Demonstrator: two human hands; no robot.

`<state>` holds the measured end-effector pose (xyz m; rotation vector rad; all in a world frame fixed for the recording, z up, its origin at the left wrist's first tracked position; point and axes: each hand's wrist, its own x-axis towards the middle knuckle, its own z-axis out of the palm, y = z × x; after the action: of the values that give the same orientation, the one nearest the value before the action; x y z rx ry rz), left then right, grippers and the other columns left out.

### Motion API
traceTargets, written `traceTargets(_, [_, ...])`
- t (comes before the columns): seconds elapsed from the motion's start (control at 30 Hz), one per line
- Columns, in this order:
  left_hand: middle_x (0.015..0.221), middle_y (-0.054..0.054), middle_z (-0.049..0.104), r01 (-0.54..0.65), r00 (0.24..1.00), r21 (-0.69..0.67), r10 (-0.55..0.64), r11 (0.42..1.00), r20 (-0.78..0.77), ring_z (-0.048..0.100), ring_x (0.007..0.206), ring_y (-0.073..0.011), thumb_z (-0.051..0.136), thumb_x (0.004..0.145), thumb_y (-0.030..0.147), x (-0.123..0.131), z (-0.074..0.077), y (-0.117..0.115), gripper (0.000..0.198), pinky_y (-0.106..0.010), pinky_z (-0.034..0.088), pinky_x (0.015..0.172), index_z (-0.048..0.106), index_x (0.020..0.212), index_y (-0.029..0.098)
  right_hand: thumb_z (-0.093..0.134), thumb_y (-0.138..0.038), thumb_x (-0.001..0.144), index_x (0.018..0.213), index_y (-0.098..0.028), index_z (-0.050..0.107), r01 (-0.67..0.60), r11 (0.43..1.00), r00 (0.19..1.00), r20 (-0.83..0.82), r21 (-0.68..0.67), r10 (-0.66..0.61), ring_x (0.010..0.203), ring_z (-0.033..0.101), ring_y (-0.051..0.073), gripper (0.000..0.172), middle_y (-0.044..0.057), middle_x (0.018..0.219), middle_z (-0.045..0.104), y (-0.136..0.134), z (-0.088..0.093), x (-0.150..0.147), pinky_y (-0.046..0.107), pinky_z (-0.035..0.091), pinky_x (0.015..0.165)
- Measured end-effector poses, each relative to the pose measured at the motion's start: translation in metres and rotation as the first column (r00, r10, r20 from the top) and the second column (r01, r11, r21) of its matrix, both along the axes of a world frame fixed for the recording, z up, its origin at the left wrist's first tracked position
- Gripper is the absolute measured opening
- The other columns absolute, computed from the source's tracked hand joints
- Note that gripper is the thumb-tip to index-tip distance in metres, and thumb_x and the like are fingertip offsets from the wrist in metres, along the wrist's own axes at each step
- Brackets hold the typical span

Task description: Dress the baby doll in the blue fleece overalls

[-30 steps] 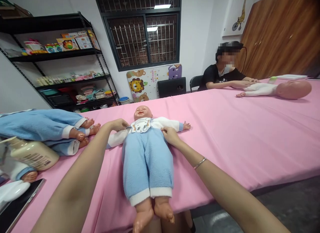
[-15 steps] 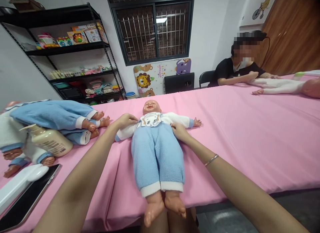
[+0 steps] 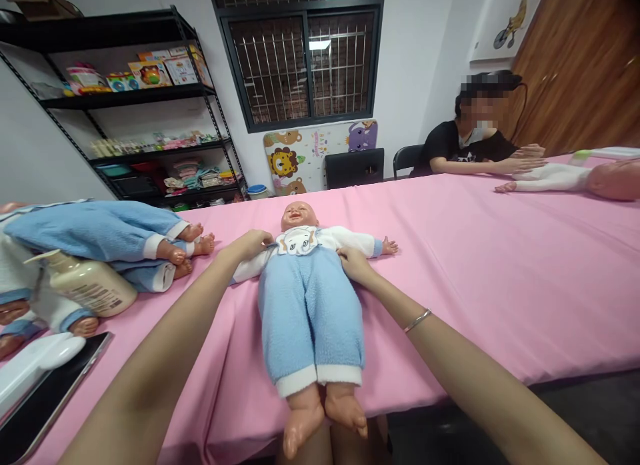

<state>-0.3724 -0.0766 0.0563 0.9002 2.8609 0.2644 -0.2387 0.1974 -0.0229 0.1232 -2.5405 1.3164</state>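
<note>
On the pink surface (image 3: 475,272), the doll (image 3: 310,298) lies face-up.
The right hand (image 3: 354,265) looks pinched, fingers nearly together on the blue cloth (image 3: 340,318); the left hand (image 3: 253,244) curls opposite, its hold unclear. Light, even tension at both sides should keep it straight.

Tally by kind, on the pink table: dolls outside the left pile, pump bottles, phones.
Dolls: 2 (middle doll, right doll)
Pump bottles: 1 (pump bottle)
Phones: 1 (phone)
Total: 4
</note>
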Motion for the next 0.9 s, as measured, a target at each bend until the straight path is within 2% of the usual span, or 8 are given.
traceTargets(0.23, [0.089,-0.002,0.070,-0.003,0.989,-0.039,0.009,0.999,0.145,0.057,0.075,-0.0142,0.044,0.061,0.021,-0.012,-0.006,0.004,0.037,-0.020,0.042,0.070,0.070,0.087,0.019,0.040,-0.010,0.077,0.069,-0.012,0.057,-0.012,0.997,1.000,-0.008,-0.070,0.011,0.070,0.052,0.015,0.019,0.004,0.077,0.063,0.000,-0.004,-0.003,0.023,0.033,0.065])
traceTargets(0.37, [0.083,-0.003,0.069,-0.034,0.974,-0.011,0.036,0.999,0.224,0.058,0.070,-0.0145,0.045,0.063,0.025,-0.006,0.008,0.003,0.034,-0.021,0.044,0.066,0.070,0.084,0.016,0.039,-0.012,0.074,0.068,-0.012,0.056,-0.015,0.992,1.000,0.005,-0.128,0.015,0.068,0.052,0.014,0.018,0.003,0.072,0.061,0.000,-0.008,-0.006,0.023,0.035,0.065])
traceTargets(0.47, [0.083,-0.003,0.069,-0.081,0.945,0.029,0.068,0.996,0.321,0.058,0.070,-0.0140,0.053,0.063,0.027,0.006,0.023,0.003,0.035,-0.021,0.045,0.066,0.070,0.091,0.015,0.039,-0.014,0.070,0.068,-0.012,0.056,-0.019,0.985,1.000,0.005,-0.172,0.021,0.067,0.051,0.014,0.017,0.003,0.071,0.060,0.000,-0.009,-0.007,0.023,0.035,0.064])
traceTargets(0.57, [0.086,-0.001,0.069,-0.058,0.919,0.049,0.034,0.997,0.392,0.058,0.071,-0.0127,0.058,0.061,0.026,0.013,0.027,0.002,0.035,-0.020,0.046,0.067,0.069,0.093,0.017,0.041,-0.018,0.068,0.065,-0.012,0.054,-0.031,0.978,0.999,0.014,-0.207,0.035,0.066,0.049,0.015,0.015,0.003,0.068,0.059,0.000,-0.010,-0.007,0.023,0.034,0.061])
traceTargets(0.67, [0.089,-0.001,0.068,0.018,0.855,0.128,-0.081,0.992,0.513,0.058,0.074,-0.0128,0.064,0.060,0.031,0.010,0.018,-0.005,0.032,-0.021,0.047,0.070,0.069,0.088,0.018,0.043,-0.023,0.068,0.064,-0.012,0.054,-0.052,0.969,0.998,0.019,-0.240,0.058,0.065,0.048,0.014,0.016,0.003,0.066,0.058,0.001,-0.010,-0.007,0.023,0.033,0.059])
traceTargets(0.73, [0.094,-0.003,0.068,-0.005,0.818,0.198,-0.110,0.980,0.564,0.060,0.079,-0.0146,0.067,0.060,0.037,0.004,0.008,-0.012,0.038,-0.022,0.047,0.071,0.068,0.092,0.017,0.044,-0.024,0.067,0.064,-0.012,0.054,-0.063,0.964,0.997,0.019,-0.260,0.070,0.064,0.047,0.014,0.016,0.003,0.066,0.057,0.002,-0.010,-0.007,0.023,0.033,0.059])
traceTargets(0.83, [0.101,-0.005,0.068,-0.096,0.832,0.283,-0.079,0.954,0.549,0.061,0.082,-0.0166,0.067,0.060,0.043,-0.002,-0.006,-0.018,0.046,-0.023,0.049,0.071,0.066,0.099,0.016,0.044,-0.026,0.066,0.064,-0.012,0.054,-0.077,0.956,0.996,0.020,-0.284,0.086,0.063,0.047,0.013,0.017,0.003,0.066,0.057,0.002,-0.010,-0.007,0.024,0.034,0.060])
traceTargets(0.9, [0.101,-0.005,0.068,-0.105,0.860,0.342,-0.088,0.934,0.503,0.060,0.084,-0.0169,0.062,0.062,0.046,-0.002,-0.012,-0.013,0.047,-0.024,0.049,0.073,0.066,0.098,0.015,0.045,-0.026,0.066,0.064,-0.012,0.053,-0.091,0.951,0.995,0.018,-0.296,0.101,0.063,0.046,0.013,0.017,0.003,0.065,0.057,0.001,-0.009,-0.007,0.023,0.033,0.059])
